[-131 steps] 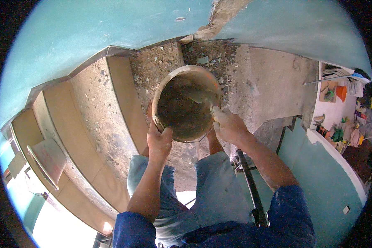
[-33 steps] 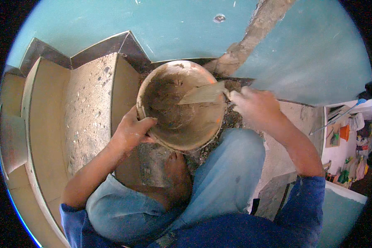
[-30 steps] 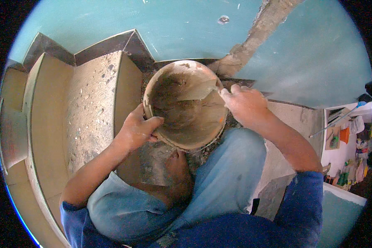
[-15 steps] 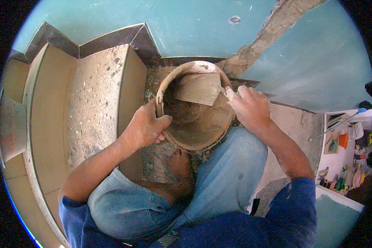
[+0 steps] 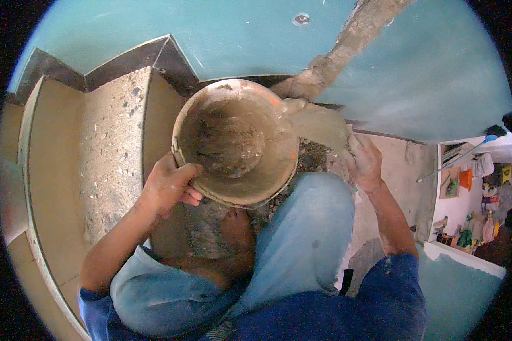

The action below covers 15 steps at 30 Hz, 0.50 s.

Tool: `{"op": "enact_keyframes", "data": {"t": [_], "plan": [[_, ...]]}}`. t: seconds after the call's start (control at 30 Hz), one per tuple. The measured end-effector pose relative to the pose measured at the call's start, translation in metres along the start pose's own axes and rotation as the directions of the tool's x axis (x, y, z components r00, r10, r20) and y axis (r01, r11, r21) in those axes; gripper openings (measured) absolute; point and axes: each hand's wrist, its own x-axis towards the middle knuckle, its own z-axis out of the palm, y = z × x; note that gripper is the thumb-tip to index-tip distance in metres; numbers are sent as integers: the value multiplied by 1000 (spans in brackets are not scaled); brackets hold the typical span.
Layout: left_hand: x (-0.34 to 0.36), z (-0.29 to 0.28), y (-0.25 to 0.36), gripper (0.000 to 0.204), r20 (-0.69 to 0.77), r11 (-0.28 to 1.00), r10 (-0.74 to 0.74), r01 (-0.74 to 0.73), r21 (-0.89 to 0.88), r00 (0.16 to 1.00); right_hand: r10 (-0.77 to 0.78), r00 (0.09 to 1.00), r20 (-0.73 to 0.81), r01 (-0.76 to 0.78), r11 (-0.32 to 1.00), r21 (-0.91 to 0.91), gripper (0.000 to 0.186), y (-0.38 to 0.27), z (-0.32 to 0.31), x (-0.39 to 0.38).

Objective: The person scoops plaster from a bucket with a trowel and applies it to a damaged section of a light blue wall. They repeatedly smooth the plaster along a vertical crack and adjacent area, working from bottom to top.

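Note:
My left hand [image 5: 173, 181] grips the near left rim of a round basin [image 5: 280, 156], thumb over the edge and fingers below. Grey-brown mortar [image 5: 233, 145] coats the basin's inside and lies thickest at its bottom. In my right hand [image 5: 365, 163] is a flat trowel [image 5: 321, 125], its blade smeared with wet mortar. The blade lies just past the basin's right rim, near the wall; its handle is hidden by my fingers. The basin is tilted a little toward me, in front of my bent knees.
Tiled stairs with a debris-strewn tread [image 5: 114, 148] rise at the left. Ahead stands a blue wall [image 5: 239, 40] with a rough mortar strip [image 5: 347, 48] running up it. Rubble [image 5: 313, 156] lies beside the basin. A long-handled brush [image 5: 461, 159] and household things are at the far right.
My right hand has drawn the trowel out of the basin, to the right past its rim. My left hand has shifted the basin slightly left, and more of its inside shows.

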Motion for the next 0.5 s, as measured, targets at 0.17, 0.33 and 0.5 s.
{"op": "enact_keyframes", "data": {"t": [0.17, 0.33, 0.5], "plan": [[1, 0, 1, 35, -22, 1000, -7, 6, -20, 1000, 162, 986, 47, -166, 981, 101, 29, 51, 59, -25], [1, -1, 0, 37, -26, 1000, -26, 26, -16, 999, 428, 831, 355, -475, 879, 51, 31, 97, 107, 11], [-1, 0, 0, 37, -56, 996, -88, 87, -7, 995, 376, 817, 437, -369, 923, -106, 37, 130, 58, 23]]}}
